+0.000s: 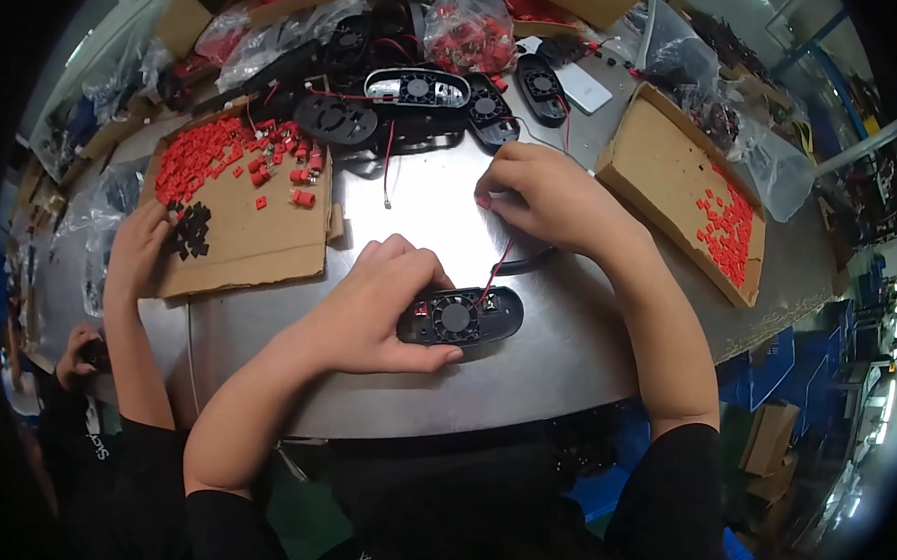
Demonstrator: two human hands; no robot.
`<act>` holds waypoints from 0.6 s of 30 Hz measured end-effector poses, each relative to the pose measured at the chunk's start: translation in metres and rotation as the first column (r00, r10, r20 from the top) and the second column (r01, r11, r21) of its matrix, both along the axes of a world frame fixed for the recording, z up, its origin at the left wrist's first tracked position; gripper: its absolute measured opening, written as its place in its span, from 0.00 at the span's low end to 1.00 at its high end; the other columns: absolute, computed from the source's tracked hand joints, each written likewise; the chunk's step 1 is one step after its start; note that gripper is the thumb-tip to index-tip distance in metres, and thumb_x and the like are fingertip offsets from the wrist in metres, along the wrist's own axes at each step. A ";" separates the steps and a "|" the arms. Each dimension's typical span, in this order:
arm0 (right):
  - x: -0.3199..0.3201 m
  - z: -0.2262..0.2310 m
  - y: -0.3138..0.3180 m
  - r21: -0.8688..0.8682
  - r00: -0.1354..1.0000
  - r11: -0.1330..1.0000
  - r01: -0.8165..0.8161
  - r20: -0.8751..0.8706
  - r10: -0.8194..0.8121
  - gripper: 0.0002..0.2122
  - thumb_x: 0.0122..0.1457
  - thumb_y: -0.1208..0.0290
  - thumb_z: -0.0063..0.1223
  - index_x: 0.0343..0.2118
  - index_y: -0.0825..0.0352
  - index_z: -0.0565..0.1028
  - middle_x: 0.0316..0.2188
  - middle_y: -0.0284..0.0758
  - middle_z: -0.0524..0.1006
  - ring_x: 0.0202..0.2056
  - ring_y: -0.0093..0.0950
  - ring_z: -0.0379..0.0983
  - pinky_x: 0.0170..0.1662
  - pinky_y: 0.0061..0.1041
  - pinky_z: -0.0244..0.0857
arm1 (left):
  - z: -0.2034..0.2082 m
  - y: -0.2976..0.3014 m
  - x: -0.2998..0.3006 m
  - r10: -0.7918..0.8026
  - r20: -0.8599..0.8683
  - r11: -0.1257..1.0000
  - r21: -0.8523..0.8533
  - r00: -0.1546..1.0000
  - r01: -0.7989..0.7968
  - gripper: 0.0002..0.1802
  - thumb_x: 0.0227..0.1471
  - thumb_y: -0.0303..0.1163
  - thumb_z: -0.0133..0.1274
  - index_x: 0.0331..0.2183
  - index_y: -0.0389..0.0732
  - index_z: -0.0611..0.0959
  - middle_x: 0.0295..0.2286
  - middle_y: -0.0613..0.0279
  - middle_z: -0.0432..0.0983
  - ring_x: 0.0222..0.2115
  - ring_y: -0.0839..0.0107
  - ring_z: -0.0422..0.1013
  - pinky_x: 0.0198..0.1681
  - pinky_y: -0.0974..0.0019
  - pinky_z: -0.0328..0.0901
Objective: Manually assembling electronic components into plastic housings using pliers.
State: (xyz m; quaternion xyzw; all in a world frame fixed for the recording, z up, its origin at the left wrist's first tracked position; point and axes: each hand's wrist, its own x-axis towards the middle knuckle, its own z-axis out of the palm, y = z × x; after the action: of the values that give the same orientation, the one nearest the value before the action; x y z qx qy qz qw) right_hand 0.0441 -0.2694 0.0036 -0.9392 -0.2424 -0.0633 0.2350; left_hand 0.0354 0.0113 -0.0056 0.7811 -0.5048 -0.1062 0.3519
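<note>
My left hand [372, 312] grips the left end of an oval black plastic housing [502, 320], thumb along its near edge and fingers behind. A small round fan [456, 318] sits in the housing's middle, with a red piece to its left and a metal part to its right. From the housing a thin red wire [498, 267] rises toward my right hand [552, 199]. That hand's fingertips are closed in a pinch on a small red piece [483, 200] above the metal table [413, 399]. A dark curved part [525, 264] lies behind the housing.
At left, a cardboard tray [289, 258] holds red and black pieces; another person's hand [142, 239] reaches into it. A second cardboard tray [654, 149] with red pieces stands at right. More fan housings [417, 86], plastic bags [469, 31] and a white phone-like slab [583, 89] lie behind.
</note>
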 end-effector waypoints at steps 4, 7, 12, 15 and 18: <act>0.002 -0.002 0.003 -0.064 0.996 0.997 -0.031 0.076 0.036 0.08 0.56 0.76 0.57 0.38 0.68 0.79 0.33 0.39 0.76 0.37 0.40 0.76 0.41 0.36 0.71 | 0.006 0.000 0.000 -0.008 -0.003 1.000 0.024 1.000 0.008 0.33 0.42 0.54 0.67 0.40 0.39 0.77 0.36 0.56 0.75 0.40 0.56 0.66 0.47 0.56 0.59; -0.004 0.010 0.011 0.009 0.996 0.996 0.086 -0.029 -0.086 0.07 0.55 0.72 0.60 0.35 0.69 0.78 0.31 0.40 0.77 0.36 0.40 0.76 0.40 0.35 0.71 | 0.006 0.002 0.002 -0.006 -0.002 0.999 0.039 1.000 0.006 0.33 0.41 0.54 0.67 0.40 0.39 0.77 0.36 0.56 0.76 0.40 0.56 0.67 0.48 0.56 0.60; -0.006 0.006 0.013 -0.101 0.981 0.983 0.152 -0.108 -0.163 0.10 0.55 0.67 0.63 0.34 0.69 0.77 0.29 0.41 0.78 0.33 0.39 0.77 0.38 0.35 0.71 | 0.001 0.000 0.003 -0.008 0.001 1.000 0.020 1.000 0.008 0.33 0.41 0.53 0.68 0.40 0.39 0.78 0.36 0.56 0.76 0.40 0.57 0.67 0.48 0.56 0.60; -0.003 0.003 0.007 -0.070 0.996 0.995 0.072 -0.055 -0.076 0.12 0.55 0.66 0.64 0.35 0.69 0.77 0.29 0.42 0.79 0.33 0.39 0.77 0.38 0.35 0.71 | 0.001 -0.001 0.003 -0.010 0.004 1.000 0.012 1.000 0.010 0.33 0.41 0.54 0.68 0.40 0.38 0.78 0.36 0.56 0.76 0.40 0.57 0.67 0.48 0.56 0.60; -0.005 0.013 0.004 -0.033 0.997 0.998 0.049 -0.058 -0.051 0.13 0.56 0.66 0.64 0.39 0.68 0.77 0.30 0.42 0.79 0.33 0.39 0.77 0.39 0.35 0.72 | 0.001 -0.001 0.003 0.000 -0.012 1.000 0.014 1.000 0.000 0.33 0.41 0.54 0.68 0.40 0.38 0.77 0.36 0.56 0.76 0.40 0.57 0.67 0.48 0.56 0.59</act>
State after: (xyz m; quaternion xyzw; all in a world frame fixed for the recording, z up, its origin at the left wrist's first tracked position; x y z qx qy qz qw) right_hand 0.0391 -0.2649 0.0169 -0.9500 -0.2128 -0.0375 0.2254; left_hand 0.0385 0.0107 -0.0049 0.7830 -0.5018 -0.1145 0.3493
